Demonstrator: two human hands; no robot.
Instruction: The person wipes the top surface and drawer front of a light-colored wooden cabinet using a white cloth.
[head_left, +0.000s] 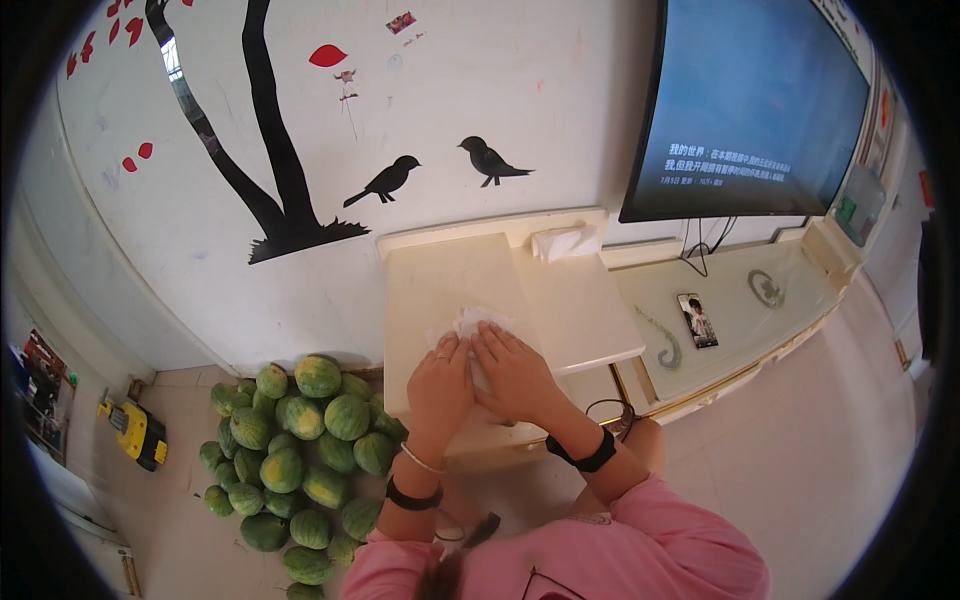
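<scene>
Both hands lie side by side on a pale cabinet top (450, 262), over a crumpled white tissue (480, 318). My left hand (442, 379) rests at the left with its fingers pointing away from me, a ring on one finger. Beside it, my right hand (517, 375) presses down with fingers straight and close together, their tips at the tissue. Part of the tissue is hidden under the hands, and neither hand plainly grips it. Each wrist bears a black band.
Many green watermelons (304, 420) are piled on the floor at left. A white tissue pack (564, 243) lies at the cabinet's back. To the right are a phone (697, 321) on a low glass-topped stand (727, 352) and a television (750, 105). A yellow-and-black toy vehicle (135, 431) stands far left.
</scene>
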